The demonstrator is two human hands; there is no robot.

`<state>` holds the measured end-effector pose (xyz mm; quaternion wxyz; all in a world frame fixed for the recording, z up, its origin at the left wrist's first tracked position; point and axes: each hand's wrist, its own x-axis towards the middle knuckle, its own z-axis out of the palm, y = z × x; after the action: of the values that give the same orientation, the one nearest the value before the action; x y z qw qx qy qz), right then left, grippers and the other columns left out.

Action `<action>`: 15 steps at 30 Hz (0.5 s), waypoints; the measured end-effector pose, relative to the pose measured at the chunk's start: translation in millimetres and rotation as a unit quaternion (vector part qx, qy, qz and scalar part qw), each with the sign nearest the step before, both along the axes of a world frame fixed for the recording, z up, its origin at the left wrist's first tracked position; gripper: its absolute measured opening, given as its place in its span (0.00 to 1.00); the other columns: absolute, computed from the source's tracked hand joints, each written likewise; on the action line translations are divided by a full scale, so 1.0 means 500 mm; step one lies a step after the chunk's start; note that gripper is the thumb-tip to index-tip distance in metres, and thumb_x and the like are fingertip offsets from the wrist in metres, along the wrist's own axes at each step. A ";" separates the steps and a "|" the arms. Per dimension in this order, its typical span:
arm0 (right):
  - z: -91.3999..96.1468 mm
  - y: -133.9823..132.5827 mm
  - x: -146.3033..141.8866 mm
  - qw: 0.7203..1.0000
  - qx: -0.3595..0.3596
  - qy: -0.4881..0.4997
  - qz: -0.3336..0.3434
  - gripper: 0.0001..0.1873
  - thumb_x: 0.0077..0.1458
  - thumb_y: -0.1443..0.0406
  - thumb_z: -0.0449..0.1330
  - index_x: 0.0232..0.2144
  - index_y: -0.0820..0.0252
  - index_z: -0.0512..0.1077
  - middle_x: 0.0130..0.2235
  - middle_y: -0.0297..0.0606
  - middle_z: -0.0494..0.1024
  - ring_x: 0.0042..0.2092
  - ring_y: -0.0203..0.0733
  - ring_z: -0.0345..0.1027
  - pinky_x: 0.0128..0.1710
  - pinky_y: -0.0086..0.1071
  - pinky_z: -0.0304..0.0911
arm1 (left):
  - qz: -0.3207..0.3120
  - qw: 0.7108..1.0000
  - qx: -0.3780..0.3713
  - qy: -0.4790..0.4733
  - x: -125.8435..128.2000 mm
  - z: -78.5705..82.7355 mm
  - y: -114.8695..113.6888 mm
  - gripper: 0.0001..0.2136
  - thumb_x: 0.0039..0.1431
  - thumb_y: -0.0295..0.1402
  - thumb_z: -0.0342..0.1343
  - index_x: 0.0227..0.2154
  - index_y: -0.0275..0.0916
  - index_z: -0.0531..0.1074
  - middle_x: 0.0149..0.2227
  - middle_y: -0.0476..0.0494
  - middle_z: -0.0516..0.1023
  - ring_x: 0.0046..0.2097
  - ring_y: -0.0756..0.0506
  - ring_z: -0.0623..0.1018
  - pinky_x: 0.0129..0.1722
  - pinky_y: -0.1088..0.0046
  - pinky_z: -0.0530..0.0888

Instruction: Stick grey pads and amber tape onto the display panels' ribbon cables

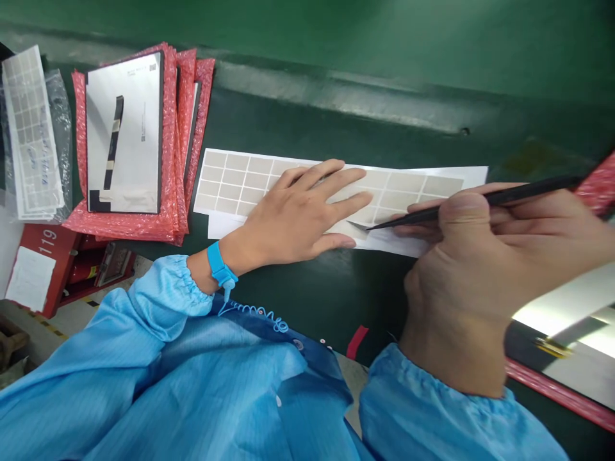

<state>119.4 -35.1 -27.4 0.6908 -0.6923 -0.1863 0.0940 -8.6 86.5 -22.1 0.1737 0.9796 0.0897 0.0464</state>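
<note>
Your L hand (pixel 293 218) lies splayed on pad sheet (pixel 230 186), long axis crosswise; R hand (pixel 480 256) pinches tweezers (pixel 480 206), tips on sheet.

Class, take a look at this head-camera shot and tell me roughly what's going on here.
A person in a blue smock is working at a dark green bench. Their left hand lies flat on a sheet of beige pads, with a blue wrist strap on that wrist. Their right hand grips black tweezers, tips at the pads. A display panel sits on red bubble-wrap bags to the left.
</note>
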 end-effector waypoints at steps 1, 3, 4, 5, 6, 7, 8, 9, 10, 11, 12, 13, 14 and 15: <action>0.002 0.000 0.000 1.000 0.020 0.005 0.002 0.11 0.47 0.62 0.67 0.27 0.63 0.71 0.27 0.38 0.73 0.24 0.41 0.68 0.19 0.31 0.67 | -0.004 1.000 0.006 0.001 0.000 -0.003 0.003 0.25 0.68 0.46 0.57 0.64 0.43 0.69 0.69 0.39 0.65 0.71 0.33 0.63 0.67 0.51 0.62; 0.011 -0.007 0.003 0.998 0.057 0.016 0.005 0.14 0.47 0.60 0.69 0.27 0.62 0.70 0.25 0.37 0.72 0.22 0.41 0.66 0.18 0.32 0.65 | -0.012 1.000 0.020 0.003 -0.002 -0.009 0.010 0.27 0.68 0.49 0.57 0.65 0.43 0.68 0.70 0.38 0.64 0.72 0.33 0.61 0.68 0.51 0.62; 0.017 -0.016 0.009 0.997 0.069 0.020 0.003 0.16 0.47 0.58 0.70 0.27 0.62 0.69 0.25 0.38 0.72 0.22 0.41 0.65 0.17 0.33 0.65 | -0.016 1.000 0.025 0.001 -0.004 -0.012 0.016 0.28 0.68 0.50 0.57 0.65 0.43 0.68 0.71 0.37 0.64 0.72 0.33 0.61 0.68 0.51 0.61; 0.025 -0.030 0.019 0.997 0.077 0.020 -0.003 0.17 0.47 0.57 0.71 0.27 0.62 0.69 0.24 0.38 0.71 0.21 0.42 0.65 0.17 0.34 0.65 | -0.020 0.999 0.029 -0.003 -0.007 -0.014 0.022 0.29 0.67 0.51 0.57 0.65 0.43 0.68 0.71 0.37 0.63 0.72 0.33 0.61 0.67 0.51 0.61; 0.033 -0.049 0.033 0.996 0.084 0.015 -0.015 0.18 0.46 0.56 0.71 0.27 0.62 0.70 0.23 0.37 0.71 0.21 0.42 0.64 0.17 0.35 0.66 | -0.024 0.999 0.032 -0.009 -0.010 -0.015 0.028 0.29 0.67 0.52 0.56 0.65 0.43 0.68 0.71 0.36 0.63 0.72 0.32 0.61 0.67 0.51 0.62; 0.042 -0.075 0.051 0.995 0.089 0.008 -0.032 0.18 0.45 0.56 0.71 0.26 0.62 0.70 0.23 0.38 0.70 0.21 0.42 0.64 0.18 0.36 0.66 | -0.030 0.999 0.035 -0.015 -0.012 -0.014 0.034 0.29 0.68 0.53 0.56 0.64 0.42 0.69 0.71 0.35 0.64 0.71 0.32 0.62 0.67 0.51 0.62; 0.049 -0.105 0.072 0.994 0.093 0.004 -0.056 0.17 0.43 0.57 0.72 0.25 0.62 0.70 0.22 0.38 0.70 0.20 0.43 0.64 0.18 0.36 0.67 | -0.034 0.998 0.039 -0.022 -0.014 -0.011 0.038 0.28 0.68 0.53 0.56 0.63 0.41 0.70 0.70 0.34 0.65 0.71 0.32 0.63 0.66 0.50 0.62; 0.056 -0.140 0.095 0.992 0.097 0.002 -0.087 0.17 0.39 0.57 0.72 0.23 0.61 0.70 0.22 0.37 0.69 0.20 0.42 0.62 0.16 0.37 0.66 | -0.036 0.998 0.046 -0.032 -0.014 -0.006 0.039 0.27 0.68 0.52 0.56 0.62 0.41 0.71 0.69 0.33 0.66 0.70 0.32 0.64 0.66 0.49 0.62; 0.062 -0.177 0.118 0.989 0.093 0.005 -0.119 0.17 0.36 0.58 0.72 0.21 0.60 0.70 0.21 0.37 0.68 0.19 0.42 0.62 0.15 0.36 0.64 | -0.032 0.997 0.055 -0.046 -0.013 0.003 0.035 0.26 0.68 0.51 0.57 0.60 0.40 0.72 0.68 0.33 0.68 0.69 0.31 0.65 0.66 0.48 0.62; 0.066 -0.213 0.140 0.986 0.079 0.014 -0.149 0.17 0.32 0.59 0.73 0.19 0.60 0.69 0.21 0.36 0.67 0.19 0.43 0.61 0.14 0.37 0.63 | -0.024 0.995 0.064 -0.066 -0.009 0.015 0.024 0.24 0.68 0.49 0.57 0.59 0.40 0.73 0.66 0.32 0.70 0.68 0.31 0.67 0.66 0.47 0.62; 0.068 -0.247 0.158 0.982 0.057 0.026 -0.175 0.19 0.29 0.58 0.74 0.18 0.59 0.68 0.21 0.36 0.66 0.19 0.43 0.61 0.14 0.37 0.63 | -0.010 0.993 0.069 -0.093 -0.001 0.029 0.006 0.21 0.68 0.47 0.58 0.57 0.39 0.74 0.64 0.33 0.72 0.67 0.32 0.68 0.65 0.46 0.62; 0.069 -0.276 0.171 0.979 0.032 0.040 -0.196 0.21 0.27 0.58 0.75 0.18 0.58 0.68 0.21 0.35 0.65 0.19 0.44 0.62 0.15 0.38 0.64 | 0.005 0.990 0.068 -0.123 0.009 0.045 -0.020 0.18 0.68 0.44 0.58 0.54 0.39 0.76 0.61 0.33 0.75 0.65 0.33 0.71 0.64 0.47 0.64; 0.069 -0.298 0.180 0.976 0.009 0.051 -0.213 0.22 0.25 0.57 0.76 0.18 0.57 0.68 0.21 0.35 0.65 0.20 0.45 0.63 0.16 0.39 0.65 | 0.015 0.987 0.058 -0.150 0.022 0.061 -0.054 0.15 0.69 0.42 0.58 0.52 0.38 0.77 0.59 0.35 0.77 0.62 0.35 0.73 0.62 0.50 0.66; 0.069 -0.312 0.185 0.973 -0.011 0.061 -0.222 0.23 0.24 0.56 0.77 0.18 0.57 0.68 0.21 0.35 0.64 0.21 0.45 0.64 0.17 0.39 0.66 | 0.020 0.984 0.042 -0.173 0.038 0.075 -0.094 0.13 0.69 0.39 0.58 0.49 0.37 0.77 0.55 0.37 0.79 0.58 0.37 0.75 0.60 0.54 0.69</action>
<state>211.7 -191.2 7.0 0.6968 -0.7168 0.0155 -0.0179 10.4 39.5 15.3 0.1444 0.9612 0.0756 0.2227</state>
